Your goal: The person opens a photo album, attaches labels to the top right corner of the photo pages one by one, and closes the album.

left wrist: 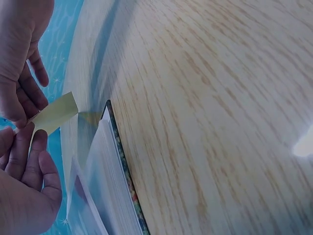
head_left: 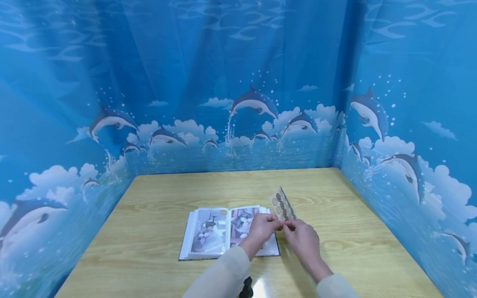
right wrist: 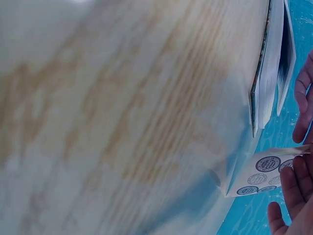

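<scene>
A sheet of round stickers (head_left: 282,203), brownish with dark stamp-like circles, stands tilted up beside the right edge of an open photo album. Its lower edge is pinched between the thumb and fingers of my left hand (head_left: 262,227). Close against it, my right hand (head_left: 303,240) pinches the same edge. In the right wrist view the printed circles on the sticker sheet (right wrist: 266,171) face the camera; the left wrist view shows its plain yellowish back (left wrist: 56,115). Whether a single sticker sits between the fingertips is hidden. My left forearm covers part of the album.
The photo album (head_left: 208,242) lies open on the wood-grain table (head_left: 149,231), cat pictures on both pages. A small round brown sticker (head_left: 223,212) shows at the left page's upper right corner. Blue dolphin-print curtains (head_left: 179,153) enclose the table's back and sides.
</scene>
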`<state>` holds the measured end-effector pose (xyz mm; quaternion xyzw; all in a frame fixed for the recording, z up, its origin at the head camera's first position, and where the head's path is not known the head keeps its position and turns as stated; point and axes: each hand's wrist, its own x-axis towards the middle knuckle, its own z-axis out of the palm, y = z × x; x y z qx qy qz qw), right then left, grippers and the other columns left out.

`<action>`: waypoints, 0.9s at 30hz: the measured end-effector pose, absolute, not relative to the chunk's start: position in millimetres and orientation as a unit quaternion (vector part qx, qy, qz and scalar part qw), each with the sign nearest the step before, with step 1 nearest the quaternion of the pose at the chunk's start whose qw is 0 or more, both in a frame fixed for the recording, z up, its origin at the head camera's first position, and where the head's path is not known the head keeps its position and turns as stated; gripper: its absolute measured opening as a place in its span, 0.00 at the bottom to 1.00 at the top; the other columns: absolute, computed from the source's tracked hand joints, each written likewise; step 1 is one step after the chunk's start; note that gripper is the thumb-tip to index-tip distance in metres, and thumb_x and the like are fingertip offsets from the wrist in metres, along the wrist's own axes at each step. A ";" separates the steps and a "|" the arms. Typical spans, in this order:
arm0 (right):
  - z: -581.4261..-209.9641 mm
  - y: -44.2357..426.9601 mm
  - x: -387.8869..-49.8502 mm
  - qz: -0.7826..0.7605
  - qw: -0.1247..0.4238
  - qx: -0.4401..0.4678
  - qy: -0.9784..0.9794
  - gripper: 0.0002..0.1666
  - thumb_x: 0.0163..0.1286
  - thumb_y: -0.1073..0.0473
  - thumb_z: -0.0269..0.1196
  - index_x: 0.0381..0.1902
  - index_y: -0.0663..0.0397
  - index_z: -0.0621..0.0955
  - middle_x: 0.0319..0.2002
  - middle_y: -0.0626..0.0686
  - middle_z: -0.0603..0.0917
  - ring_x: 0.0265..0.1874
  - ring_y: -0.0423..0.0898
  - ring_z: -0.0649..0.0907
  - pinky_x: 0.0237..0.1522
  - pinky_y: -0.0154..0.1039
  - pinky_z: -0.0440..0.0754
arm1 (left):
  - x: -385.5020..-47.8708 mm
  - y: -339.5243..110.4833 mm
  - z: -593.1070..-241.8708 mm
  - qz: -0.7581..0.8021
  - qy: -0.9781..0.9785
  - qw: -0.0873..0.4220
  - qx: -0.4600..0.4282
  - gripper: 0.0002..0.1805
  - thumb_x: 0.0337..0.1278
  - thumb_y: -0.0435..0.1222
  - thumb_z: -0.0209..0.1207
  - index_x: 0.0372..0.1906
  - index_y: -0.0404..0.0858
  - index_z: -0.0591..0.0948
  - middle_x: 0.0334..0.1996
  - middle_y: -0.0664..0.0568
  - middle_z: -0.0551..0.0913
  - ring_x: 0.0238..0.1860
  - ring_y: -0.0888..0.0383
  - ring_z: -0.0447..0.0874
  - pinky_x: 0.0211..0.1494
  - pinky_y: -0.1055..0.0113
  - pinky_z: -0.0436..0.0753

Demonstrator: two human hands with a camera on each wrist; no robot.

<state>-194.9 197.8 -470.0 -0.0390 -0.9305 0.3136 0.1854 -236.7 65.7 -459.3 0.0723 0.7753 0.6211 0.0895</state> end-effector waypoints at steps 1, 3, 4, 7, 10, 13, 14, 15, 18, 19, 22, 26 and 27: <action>-469.9 197.6 -195.0 0.310 0.185 -0.040 -0.932 0.07 0.63 0.57 0.67 0.36 0.53 0.88 0.32 0.51 0.88 0.25 0.45 0.82 0.27 0.43 0.79 | -236.6 65.7 -459.2 0.621 0.775 0.090 0.071 0.06 0.58 0.34 0.66 0.28 0.36 0.86 0.26 0.54 0.87 0.31 0.61 0.82 0.38 0.69 0.75; -469.8 197.8 -195.4 0.300 0.185 -0.044 -0.935 0.07 0.63 0.57 0.66 0.35 0.53 0.88 0.31 0.50 0.88 0.23 0.43 0.80 0.25 0.42 0.78 | -236.8 65.9 -459.3 0.620 0.777 0.089 0.072 0.07 0.58 0.35 0.66 0.28 0.36 0.86 0.26 0.55 0.87 0.31 0.61 0.82 0.37 0.69 0.75; -469.6 197.9 -195.3 0.299 0.183 -0.046 -0.935 0.07 0.63 0.57 0.66 0.35 0.52 0.88 0.29 0.50 0.87 0.22 0.43 0.79 0.24 0.41 0.77 | -236.8 65.9 -459.4 0.620 0.776 0.089 0.073 0.07 0.58 0.35 0.66 0.28 0.36 0.86 0.26 0.55 0.87 0.31 0.61 0.82 0.37 0.69 0.75; -469.7 198.8 -195.3 0.304 0.180 -0.050 -0.934 0.07 0.63 0.57 0.65 0.34 0.52 0.87 0.28 0.49 0.87 0.21 0.42 0.77 0.24 0.41 0.77 | -236.2 65.5 -459.7 0.623 0.774 0.090 0.076 0.06 0.57 0.35 0.66 0.28 0.36 0.86 0.26 0.54 0.87 0.31 0.61 0.82 0.39 0.68 0.76; -471.2 200.4 -195.3 0.328 0.182 -0.044 -0.926 0.07 0.63 0.57 0.66 0.35 0.53 0.87 0.30 0.49 0.87 0.24 0.42 0.80 0.28 0.41 0.79 | -235.4 64.8 -460.1 0.629 0.769 0.088 0.076 0.06 0.57 0.34 0.66 0.28 0.36 0.86 0.26 0.54 0.87 0.31 0.60 0.83 0.39 0.67 0.77; -473.5 201.9 -195.3 0.351 0.184 -0.032 -0.918 0.08 0.64 0.58 0.67 0.38 0.54 0.87 0.33 0.50 0.88 0.29 0.44 0.83 0.32 0.42 0.82 | -235.3 64.3 -460.4 0.637 0.763 0.087 0.071 0.06 0.59 0.34 0.65 0.30 0.36 0.85 0.26 0.55 0.86 0.30 0.60 0.83 0.40 0.67 0.78; -474.4 202.6 -195.3 0.355 0.186 -0.026 -0.916 0.08 0.64 0.58 0.67 0.39 0.54 0.87 0.34 0.50 0.87 0.31 0.45 0.84 0.33 0.42 0.82 | -235.5 64.1 -460.3 0.642 0.758 0.088 0.070 0.06 0.59 0.34 0.64 0.30 0.36 0.85 0.26 0.55 0.86 0.30 0.60 0.83 0.40 0.66 0.79; -475.0 203.0 -195.1 0.356 0.187 -0.022 -0.915 0.09 0.64 0.58 0.67 0.40 0.54 0.87 0.35 0.50 0.87 0.32 0.45 0.84 0.34 0.43 0.82 | -235.8 64.0 -460.0 0.647 0.754 0.090 0.068 0.06 0.60 0.35 0.64 0.31 0.35 0.85 0.26 0.54 0.86 0.30 0.60 0.83 0.40 0.65 0.80; -476.1 203.9 -194.9 0.359 0.188 -0.012 -0.914 0.10 0.64 0.57 0.68 0.43 0.54 0.87 0.36 0.49 0.87 0.35 0.45 0.84 0.37 0.44 0.83 | -236.9 63.7 -459.5 0.658 0.744 0.095 0.067 0.08 0.63 0.35 0.62 0.31 0.34 0.84 0.26 0.53 0.85 0.30 0.60 0.84 0.42 0.61 0.83; -476.1 204.0 -194.7 0.356 0.189 -0.010 -0.915 0.11 0.64 0.57 0.69 0.43 0.54 0.87 0.37 0.49 0.87 0.35 0.45 0.84 0.38 0.45 0.83 | -237.3 63.6 -459.4 0.661 0.741 0.099 0.064 0.09 0.63 0.35 0.62 0.31 0.34 0.83 0.26 0.53 0.85 0.30 0.59 0.84 0.43 0.60 0.83; -475.8 203.6 -194.4 0.345 0.190 -0.012 -0.919 0.10 0.64 0.57 0.69 0.41 0.54 0.87 0.36 0.50 0.87 0.34 0.46 0.84 0.39 0.47 0.83 | -237.1 63.3 -458.8 0.661 0.740 0.104 0.058 0.10 0.64 0.36 0.61 0.30 0.35 0.82 0.26 0.53 0.85 0.31 0.58 0.84 0.43 0.59 0.84; -474.4 202.5 -193.7 0.334 0.188 -0.028 -0.923 0.09 0.63 0.55 0.69 0.39 0.53 0.87 0.35 0.50 0.87 0.33 0.46 0.84 0.38 0.48 0.82 | -236.3 63.3 -459.6 0.657 0.744 0.106 0.055 0.10 0.64 0.36 0.61 0.29 0.35 0.82 0.25 0.53 0.85 0.31 0.58 0.85 0.38 0.65 0.81; -473.7 202.1 -193.4 0.333 0.186 -0.032 -0.924 0.09 0.63 0.54 0.69 0.38 0.52 0.88 0.34 0.49 0.87 0.33 0.46 0.84 0.37 0.48 0.82 | -236.1 63.4 -460.1 0.655 0.746 0.106 0.056 0.09 0.63 0.36 0.62 0.30 0.35 0.83 0.26 0.53 0.86 0.31 0.58 0.85 0.37 0.66 0.80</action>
